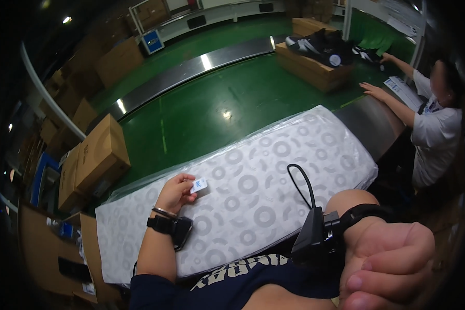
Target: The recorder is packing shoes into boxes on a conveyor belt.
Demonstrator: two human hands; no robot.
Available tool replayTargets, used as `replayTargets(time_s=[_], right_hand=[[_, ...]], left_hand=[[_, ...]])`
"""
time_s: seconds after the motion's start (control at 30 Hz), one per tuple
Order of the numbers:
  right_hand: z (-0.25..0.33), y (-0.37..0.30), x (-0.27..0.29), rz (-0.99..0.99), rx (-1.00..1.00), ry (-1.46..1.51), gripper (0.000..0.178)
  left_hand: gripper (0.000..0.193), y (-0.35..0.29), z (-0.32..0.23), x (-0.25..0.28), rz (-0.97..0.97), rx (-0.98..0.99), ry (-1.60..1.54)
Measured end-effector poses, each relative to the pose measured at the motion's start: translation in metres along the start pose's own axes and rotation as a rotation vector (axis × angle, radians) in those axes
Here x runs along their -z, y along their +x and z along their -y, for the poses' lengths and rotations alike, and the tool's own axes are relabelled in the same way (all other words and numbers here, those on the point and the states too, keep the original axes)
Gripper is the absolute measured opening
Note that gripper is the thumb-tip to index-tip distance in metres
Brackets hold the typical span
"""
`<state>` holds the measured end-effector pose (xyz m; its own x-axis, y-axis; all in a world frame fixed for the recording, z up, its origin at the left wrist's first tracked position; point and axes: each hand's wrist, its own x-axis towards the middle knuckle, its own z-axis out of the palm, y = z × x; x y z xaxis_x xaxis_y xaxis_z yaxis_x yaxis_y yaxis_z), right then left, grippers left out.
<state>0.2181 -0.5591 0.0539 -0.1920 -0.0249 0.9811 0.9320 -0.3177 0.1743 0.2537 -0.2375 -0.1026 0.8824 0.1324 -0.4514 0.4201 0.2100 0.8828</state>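
Note:
My left hand [176, 193] pinches a small white label [198, 185] with blue print between thumb and fingers. It rests over a white mattress [232, 201] patterned with grey rings and wrapped in clear plastic, lying slantwise before me. Close to the camera at the lower right, my right hand [387, 258] is raised with its fingers curled into a fist; whatever might be inside is hidden. A black device [315, 237] with a cable loop is strapped at my right wrist, and another black device [181, 231] is on my left wrist.
Beyond the mattress runs a green surface [191, 124] with a metal rail [201, 64]. Brown cartons [95, 160] stand left; another carton [315, 70] carries black items [320, 46]. At right sits a co-worker [434, 119], arms reaching over the surface. An open carton [51, 243] is lower left.

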Motion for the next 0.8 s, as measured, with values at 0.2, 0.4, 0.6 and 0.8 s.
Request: replayTargets(time_s=[0.2, 0.4, 0.6, 0.8], right_hand=[[0.008, 0.022, 0.001, -0.113, -0.286, -0.252, 0.019], [-0.065, 0.009, 0.033, 0.102, 0.103, -0.027, 0.019], [-0.089, 0.009, 0.036, 0.212, 0.014, 0.000, 0.016], [-0.090, -0.017, 0.032, -0.147, 0.207, -0.076, 0.012]], left_hand=[[0.017, 0.001, 0.000, -0.003, -0.011, 0.017, -0.027], [0.018, 0.000, 0.000, -0.002, -0.072, 0.028, -0.048], [0.017, 0.000, -0.003, -0.008, -0.143, 0.030, -0.017], [0.018, 0.008, -0.003, -0.016, -0.147, 0.033, 0.028]])
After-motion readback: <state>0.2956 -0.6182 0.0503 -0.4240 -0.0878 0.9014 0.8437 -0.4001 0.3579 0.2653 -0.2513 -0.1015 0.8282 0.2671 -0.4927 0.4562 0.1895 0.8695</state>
